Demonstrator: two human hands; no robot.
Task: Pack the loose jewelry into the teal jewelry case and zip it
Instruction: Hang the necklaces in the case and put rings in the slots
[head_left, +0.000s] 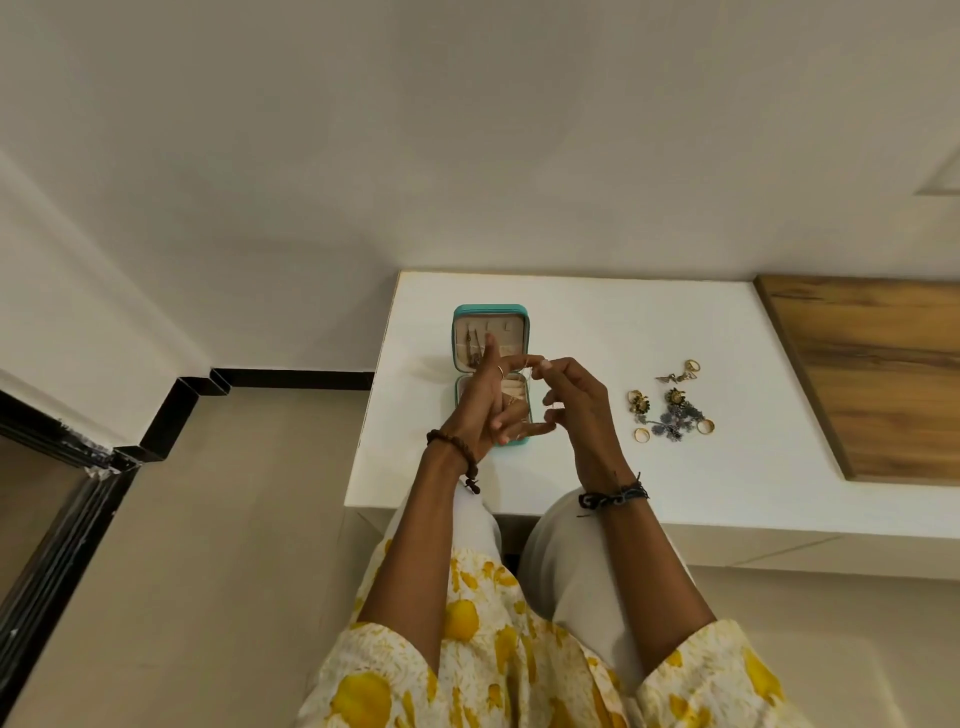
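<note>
A: Pinching something very fine, both sets of fingers (540, 370) meet above the small teal zip-around jewelry case (491, 332). The right hand (576, 402) has thumb and forefinger closed on what looks like a thin pale gold chain (529, 370); it is too slight to follow along its length.

B: And the left hand (485, 410)?

A: Its forefinger points up and away with a thin gold ring (500, 370) on it, another finger reaches across to the same chain, and the remaining fingers curl in loosely. Whether it truly grips the chain or only touches it, I cannot tell.

B: Where is the case?

A: Lying open on the white bench (571, 312), directly under the hands. Its far half shows a cream lining with a few small pieces already hung there; the near half is mostly hidden behind the left hand.

B: The loose pieces?

A: To the right of the case, well apart from it, a cluster of loose jewelry (670, 402) lies on the bench: gold rings, dark flower-shaped earrings and a grey-blue beaded piece.

B: Anything further out?

A: A brown beaded bracelet (452, 447) on the left wrist, a black thread band (613, 496) on the right, yellow-flowered sleeves (711, 675), and a wooden panel (872, 364) right of the case past the jewelry.
</note>
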